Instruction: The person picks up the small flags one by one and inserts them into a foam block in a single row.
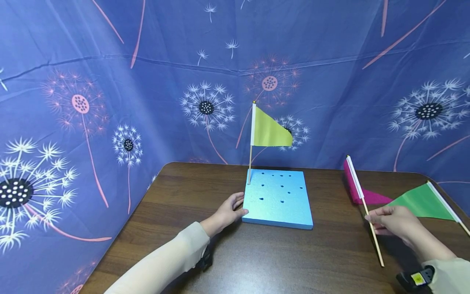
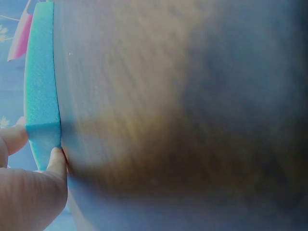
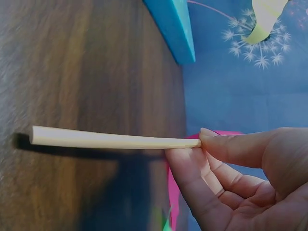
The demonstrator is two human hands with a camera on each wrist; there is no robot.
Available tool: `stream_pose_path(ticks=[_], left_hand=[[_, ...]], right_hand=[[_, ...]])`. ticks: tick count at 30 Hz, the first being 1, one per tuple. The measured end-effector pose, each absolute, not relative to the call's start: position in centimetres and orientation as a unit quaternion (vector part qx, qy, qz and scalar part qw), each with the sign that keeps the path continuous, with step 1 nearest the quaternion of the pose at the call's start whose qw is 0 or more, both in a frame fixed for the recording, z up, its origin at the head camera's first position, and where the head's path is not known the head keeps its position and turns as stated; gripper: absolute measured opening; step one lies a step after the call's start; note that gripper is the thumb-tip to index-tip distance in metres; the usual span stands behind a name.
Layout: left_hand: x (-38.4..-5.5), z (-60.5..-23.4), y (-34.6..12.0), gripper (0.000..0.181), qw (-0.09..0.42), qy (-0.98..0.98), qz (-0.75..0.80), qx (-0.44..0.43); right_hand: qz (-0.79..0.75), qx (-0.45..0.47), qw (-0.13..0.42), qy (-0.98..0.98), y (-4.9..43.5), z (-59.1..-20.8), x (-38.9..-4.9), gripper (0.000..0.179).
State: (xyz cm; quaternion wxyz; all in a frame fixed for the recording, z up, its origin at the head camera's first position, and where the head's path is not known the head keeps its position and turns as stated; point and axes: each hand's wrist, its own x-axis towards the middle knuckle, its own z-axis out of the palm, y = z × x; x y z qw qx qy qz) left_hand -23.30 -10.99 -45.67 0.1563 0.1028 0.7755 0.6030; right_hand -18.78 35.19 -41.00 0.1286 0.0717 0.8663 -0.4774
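A light-blue foam board (image 1: 275, 212) with several small holes lies on the table. In its back left hole stands a yellow-green pennant flag (image 1: 271, 130) on a thin wooden stick. My left hand (image 1: 227, 210) touches the board's left side near the front corner, thumb and fingers against the edge. My right hand (image 1: 394, 220) pinches the wooden stick of a magenta flag (image 1: 353, 179) between thumb and fingers. That flag leans, its lower stick end (image 3: 43, 135) nearest me, and its cloth is up at the back. A green flag (image 1: 422, 200) lies partly behind my right hand.
The brown wooden table (image 1: 191, 188) extends around the board. Behind it hangs a blue cloth (image 1: 330, 102) printed with dandelions. The green flag's stick (image 1: 463, 228) runs out at the right edge of the head view.
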Motion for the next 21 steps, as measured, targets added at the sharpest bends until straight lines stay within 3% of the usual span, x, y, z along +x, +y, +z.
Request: stream_pose_path(ticks=[21], left_hand=[[-23.0,-45.4,-11.0,0.062,0.150,0.770,0.612,0.102]], right_hand=[[-0.535,0.053,0.109,0.836,33.0,-39.3,-20.2,0.014]])
